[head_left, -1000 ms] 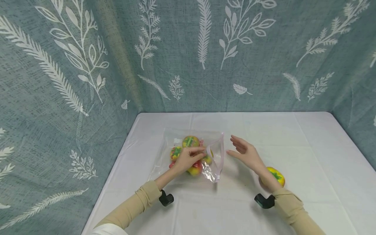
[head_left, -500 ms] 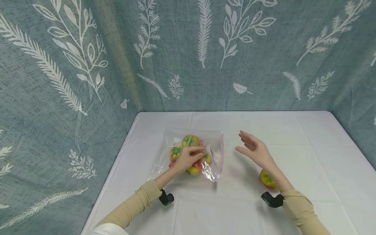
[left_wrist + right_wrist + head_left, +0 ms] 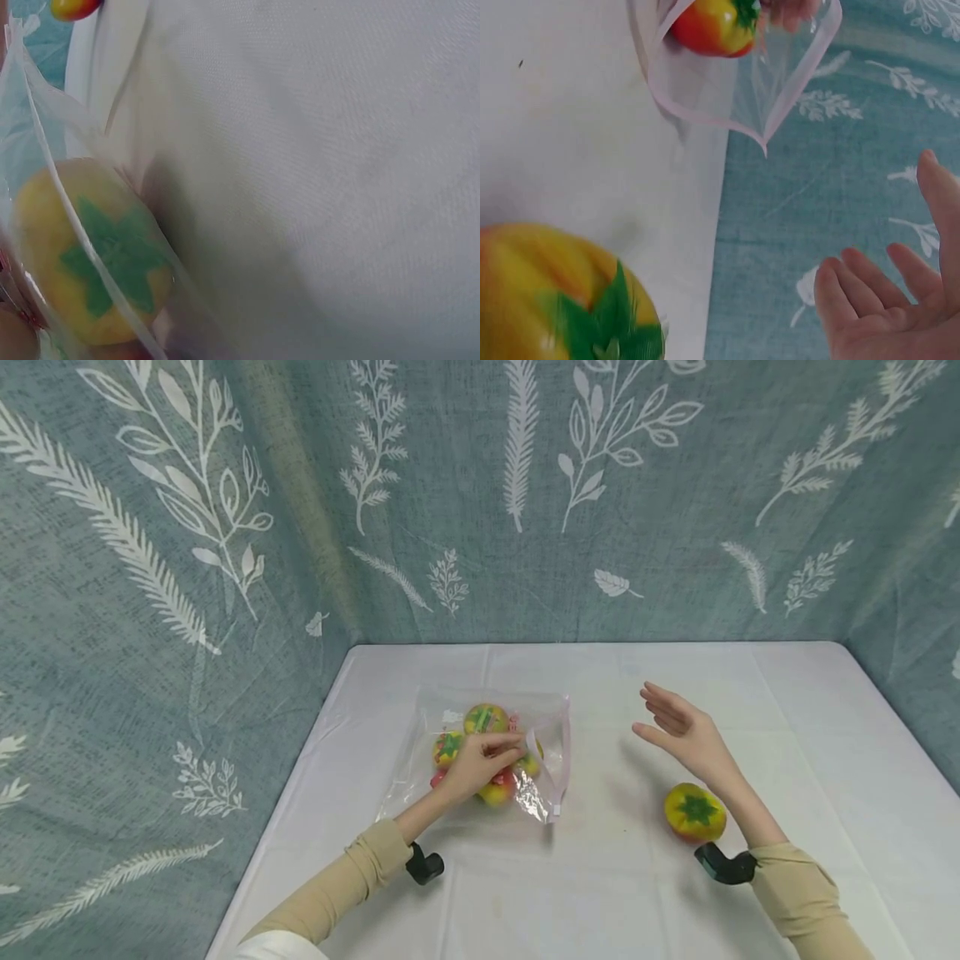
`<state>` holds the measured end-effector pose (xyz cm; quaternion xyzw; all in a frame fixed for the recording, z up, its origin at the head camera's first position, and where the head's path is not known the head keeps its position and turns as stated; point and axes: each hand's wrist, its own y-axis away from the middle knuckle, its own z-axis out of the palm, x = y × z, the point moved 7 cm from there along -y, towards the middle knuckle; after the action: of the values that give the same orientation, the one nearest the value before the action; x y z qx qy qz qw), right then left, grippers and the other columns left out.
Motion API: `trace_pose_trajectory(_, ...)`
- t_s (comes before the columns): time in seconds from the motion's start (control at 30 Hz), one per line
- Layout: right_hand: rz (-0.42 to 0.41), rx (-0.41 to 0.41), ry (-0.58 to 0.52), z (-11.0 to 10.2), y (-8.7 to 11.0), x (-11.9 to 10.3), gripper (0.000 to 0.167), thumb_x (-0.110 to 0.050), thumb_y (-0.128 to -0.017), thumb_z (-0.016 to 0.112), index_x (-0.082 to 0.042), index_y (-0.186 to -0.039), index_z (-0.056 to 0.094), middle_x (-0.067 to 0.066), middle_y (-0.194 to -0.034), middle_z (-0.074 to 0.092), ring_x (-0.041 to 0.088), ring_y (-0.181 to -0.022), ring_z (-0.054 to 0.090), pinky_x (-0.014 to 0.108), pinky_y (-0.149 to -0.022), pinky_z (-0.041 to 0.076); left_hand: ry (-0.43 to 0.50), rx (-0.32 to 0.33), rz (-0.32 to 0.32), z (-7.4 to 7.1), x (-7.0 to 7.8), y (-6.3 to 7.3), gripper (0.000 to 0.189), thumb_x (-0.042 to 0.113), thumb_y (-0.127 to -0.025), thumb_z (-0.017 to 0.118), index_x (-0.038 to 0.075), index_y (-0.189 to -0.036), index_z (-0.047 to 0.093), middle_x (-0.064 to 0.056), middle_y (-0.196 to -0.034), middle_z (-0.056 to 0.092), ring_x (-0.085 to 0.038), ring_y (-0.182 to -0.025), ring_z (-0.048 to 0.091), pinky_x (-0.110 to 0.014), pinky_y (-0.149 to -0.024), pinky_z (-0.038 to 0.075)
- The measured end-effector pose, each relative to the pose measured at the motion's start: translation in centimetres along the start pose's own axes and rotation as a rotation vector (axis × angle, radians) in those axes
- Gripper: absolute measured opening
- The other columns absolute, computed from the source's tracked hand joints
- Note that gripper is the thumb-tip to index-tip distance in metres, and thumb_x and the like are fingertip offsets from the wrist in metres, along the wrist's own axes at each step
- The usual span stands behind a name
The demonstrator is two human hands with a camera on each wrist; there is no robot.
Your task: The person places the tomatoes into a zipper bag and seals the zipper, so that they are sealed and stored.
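A clear zip bag (image 3: pixel 431 714) with a pink-edged mouth lies on the table, several yellow-red tomatoes with green star-shaped tops inside. My left hand (image 3: pixel 480 764) pinches the bag's upper film near the mouth, holding it raised. Through the film, the left wrist view shows one bagged tomato (image 3: pixel 112 255) close up. My right hand (image 3: pixel 684 733) hovers right of the bag, fingers extended, thumb apart, holding nothing. Below it a loose tomato (image 3: pixel 695 812) sits on the cloth. In the right wrist view the bag's mouth (image 3: pixel 705 120) gapes, with a tomato (image 3: pixel 712 26) inside.
A white cloth covers the table (image 3: pixel 570 893). Blue-green curtains (image 3: pixel 480 568) with white leaf prints hang behind it and at both sides. Black wrist-camera mounts (image 3: pixel 425 866) protrude beneath both forearms.
My right hand has drawn away from the bag mouth, rightward and slightly farther back, uncovering the loose tomato. My left hand and the bag have stayed in place.
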<state>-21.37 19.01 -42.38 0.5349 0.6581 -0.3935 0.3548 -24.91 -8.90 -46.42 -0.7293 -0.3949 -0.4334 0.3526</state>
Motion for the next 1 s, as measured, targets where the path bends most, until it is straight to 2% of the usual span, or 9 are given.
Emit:
trace_pose_trajectory(0.17, 0.002, 0.011, 0.031, -0.3, 0.7, -0.2, 0.070, -0.028, -0.090, 0.065, -0.009, -0.148, 0.032, 0.018, -0.148, 0.039, 0.035, -0.135, 0.038, 0.027, -0.103, 0.038, -0.007, -0.006, 0.002, -0.4, 0.0, 0.3, 0.026, 0.008, -0.088, 0.066, 0.001, -0.113, 0.068, -0.017, -0.115, 0.067, 0.000, -0.063, 0.051, -0.011, -0.055, 0.043)
trace_pose_trajectory(0.37, 0.006, 0.002, 0.047, -0.3, 1.8, 0.0, 0.068, -0.028, -0.090, 0.065, -0.008, -0.147, 0.032, 0.018, -0.148, 0.040, 0.036, -0.134, 0.038, 0.010, -0.098, 0.039, 0.001, -0.023, -0.002, -0.6, 0.0, 0.7, 0.026, 0.007, -0.088, 0.066, -0.001, -0.112, 0.067, -0.019, -0.116, 0.067, 0.001, -0.066, 0.051, -0.011, -0.057, 0.043)
trace_pose_trajectory(0.5, 0.026, -0.006, 0.062, -0.6, 2.4, 0.2, 0.070, -0.030, -0.090, 0.064, -0.009, -0.148, 0.031, 0.018, -0.148, 0.040, 0.037, -0.134, 0.038, 0.007, -0.096, 0.039, 0.007, -0.027, -0.004, -0.8, 0.0, 0.9, 0.027, 0.006, -0.088, 0.065, -0.003, -0.113, 0.066, -0.020, -0.116, 0.066, -0.001, -0.066, 0.052, -0.011, -0.056, 0.043)
trace_pose_trajectory(0.7, 0.034, -0.014, 0.089, -1.1, 3.5, 0.4, 0.069, -0.030, -0.091, 0.064, -0.010, -0.148, 0.030, 0.019, -0.148, 0.040, 0.036, -0.133, 0.039, 0.005, -0.095, 0.038, 0.000, -0.049, 0.002, -1.4, 2.9, 2.0, 0.025, 0.000, -0.088, 0.063, -0.007, -0.112, 0.065, -0.024, -0.115, 0.065, -0.002, -0.067, 0.052, -0.010, -0.058, 0.043)
trace_pose_trajectory(0.73, 0.032, -0.017, 0.093, -1.2, 3.7, 0.4, 0.069, -0.030, -0.091, 0.063, -0.010, -0.148, 0.030, 0.019, -0.147, 0.040, 0.035, -0.133, 0.039, 0.004, -0.094, 0.038, 0.001, -0.052, 0.007, -1.5, 3.4, 2.2, 0.025, 0.000, -0.088, 0.063, -0.008, -0.111, 0.065, -0.025, -0.115, 0.065, -0.001, -0.067, 0.052, -0.009, -0.059, 0.043)
trace_pose_trajectory(0.8, 0.022, -0.020, 0.104, -1.3, 4.1, 0.5, 0.068, -0.029, -0.091, 0.063, -0.009, -0.148, 0.031, 0.020, -0.147, 0.040, 0.027, -0.133, 0.043, 0.003, -0.093, 0.038, 0.004, -0.054, 0.008, -1.6, 3.5, 2.3, 0.025, 0.000, -0.088, 0.063, -0.007, -0.111, 0.065, -0.024, -0.115, 0.065, -0.001, -0.067, 0.051, -0.009, -0.059, 0.043)
trace_pose_trajectory(0.9, 0.012, -0.021, 0.111, -1.4, 4.6, 0.6, 0.067, -0.028, -0.091, 0.064, -0.008, -0.147, 0.032, 0.021, -0.146, 0.041, 0.004, -0.128, 0.047, 0.002, -0.092, 0.038, 0.009, -0.061, 0.010, -1.7, 3.4, 2.5, 0.025, 0.000, -0.088, 0.063, -0.008, -0.112, 0.065, -0.024, -0.115, 0.065, -0.002, -0.067, 0.051, -0.009, -0.059, 0.043)
trace_pose_trajectory(1.0, 0.007, -0.029, 0.103, -1.5, 5.2, 0.6, 0.067, -0.026, -0.091, 0.064, -0.007, -0.147, 0.032, 0.023, -0.145, 0.041, -0.014, -0.118, 0.043, 0.002, -0.092, 0.037, 0.015, -0.066, 0.012, -1.8, 3.4, 2.7, 0.025, 0.000, -0.088, 0.063, -0.008, -0.111, 0.065, -0.025, -0.115, 0.065, -0.002, -0.067, 0.052, -0.010, -0.059, 0.043)
